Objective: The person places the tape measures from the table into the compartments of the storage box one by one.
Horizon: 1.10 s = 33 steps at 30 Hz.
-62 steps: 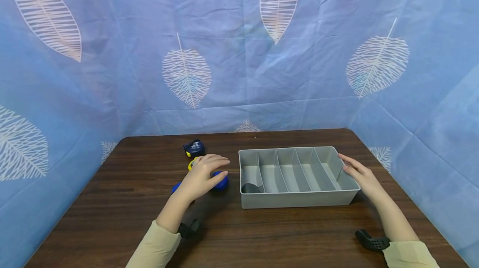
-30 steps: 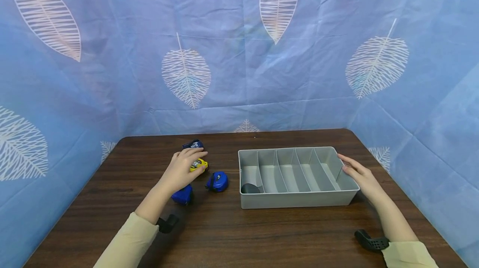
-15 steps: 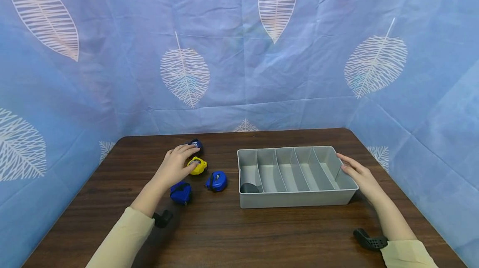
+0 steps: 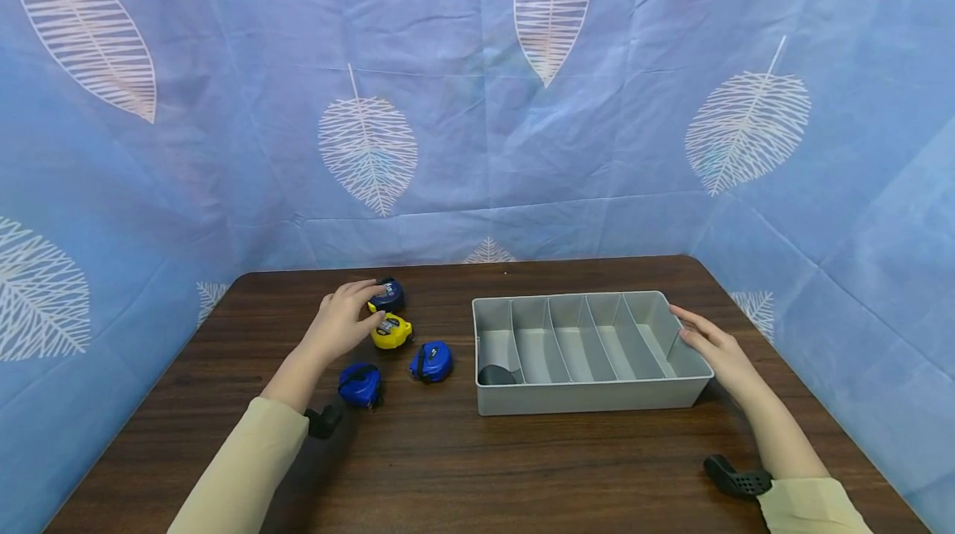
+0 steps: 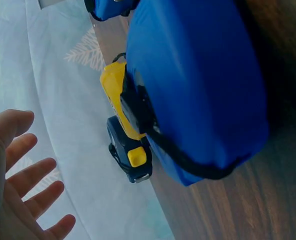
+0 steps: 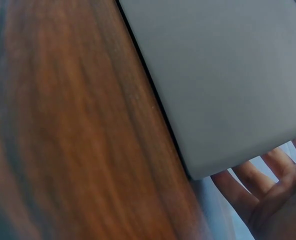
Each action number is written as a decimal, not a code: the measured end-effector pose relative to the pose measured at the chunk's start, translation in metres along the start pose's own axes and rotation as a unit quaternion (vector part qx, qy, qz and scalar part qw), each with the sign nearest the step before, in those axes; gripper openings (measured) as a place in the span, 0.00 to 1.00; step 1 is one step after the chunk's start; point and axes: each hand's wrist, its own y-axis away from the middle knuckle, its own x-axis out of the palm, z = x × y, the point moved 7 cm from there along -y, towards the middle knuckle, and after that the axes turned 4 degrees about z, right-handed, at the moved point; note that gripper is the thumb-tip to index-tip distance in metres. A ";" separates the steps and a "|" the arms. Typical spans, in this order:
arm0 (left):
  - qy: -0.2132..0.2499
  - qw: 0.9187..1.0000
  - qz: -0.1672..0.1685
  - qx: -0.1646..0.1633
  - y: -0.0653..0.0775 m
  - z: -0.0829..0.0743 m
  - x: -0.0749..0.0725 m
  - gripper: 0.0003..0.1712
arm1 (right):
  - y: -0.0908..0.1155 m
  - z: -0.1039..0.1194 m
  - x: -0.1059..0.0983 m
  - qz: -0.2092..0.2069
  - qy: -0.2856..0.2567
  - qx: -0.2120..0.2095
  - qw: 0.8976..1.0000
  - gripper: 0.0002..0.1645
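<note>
My left hand [image 4: 339, 325] hovers with loose, spread fingers just left of a dark navy tape measure [image 4: 389, 296] and a yellow tape measure [image 4: 392, 332]. The left wrist view has a gap between those fingers and the navy tape measure with its yellow button [image 5: 136, 156]. Two blue tape measures lie nearer me, one [image 4: 360, 385] below the hand and one [image 4: 432, 361] to its right. At the right end of a grey divided tray [image 4: 589, 398], my right hand [image 4: 719, 356] rests extended fingers against the end wall.
A dark rounded object [image 4: 496, 375] sits in the tray's leftmost compartment, partly hidden by the front wall. The brown wooden table [image 4: 477, 468] meets a blue leaf-patterned cloth [image 4: 448, 144] at the back and sides.
My left hand has moved left from over the blue tape measures to beside the navy and yellow ones, uncovering the blue pair. My right hand stays at the tray's end.
</note>
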 end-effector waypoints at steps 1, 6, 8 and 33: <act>0.001 1.000 0.003 -0.005 -0.001 0.001 0.000 0.28 | 0.000 0.000 0.000 0.000 0.000 0.001 1.000 0.34; 0.002 0.999 0.013 -0.030 -0.007 0.007 0.003 0.30 | 0.000 0.001 0.000 0.003 -0.003 0.004 1.000 0.34; 0.006 0.999 0.012 -0.039 -0.009 0.010 0.004 0.30 | 0.000 0.001 0.000 0.002 -0.002 0.003 1.000 0.34; 0.035 0.988 0.046 -0.146 -0.031 0.037 0.026 0.36 | 0.001 0.005 0.000 0.003 -0.002 -0.006 1.000 0.33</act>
